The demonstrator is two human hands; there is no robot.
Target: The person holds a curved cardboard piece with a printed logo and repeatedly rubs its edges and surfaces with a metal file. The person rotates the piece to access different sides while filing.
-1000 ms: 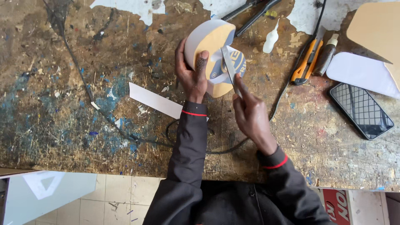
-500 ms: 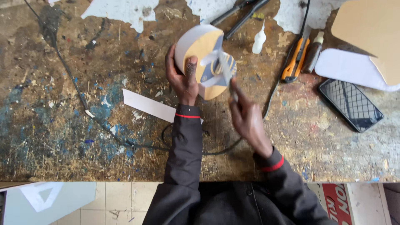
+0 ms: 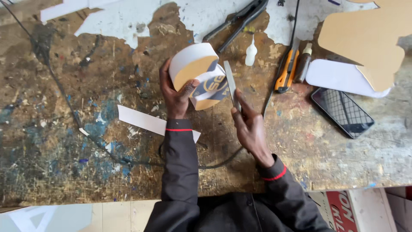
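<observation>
I see left hand (image 3: 175,95) wrapped around round white paper form (image 3: 198,74), holding it up off counter (image 3: 64,141). White paper strip (image 3: 146,121) lies just left of that wrist. Right hand (image 3: 250,129) pinches thin metal blade (image 3: 231,86), blade edge touching form. Orange cutter (image 3: 286,73), phone (image 3: 342,112) further right.

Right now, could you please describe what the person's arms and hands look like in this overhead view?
Both hands, the left hand and the right hand, are bare, without gloves or rings that I can see. Both arms wear dark charcoal long sleeves, each ending in a cuff with a thin red stripe around the wrist. No watch shows.
</observation>
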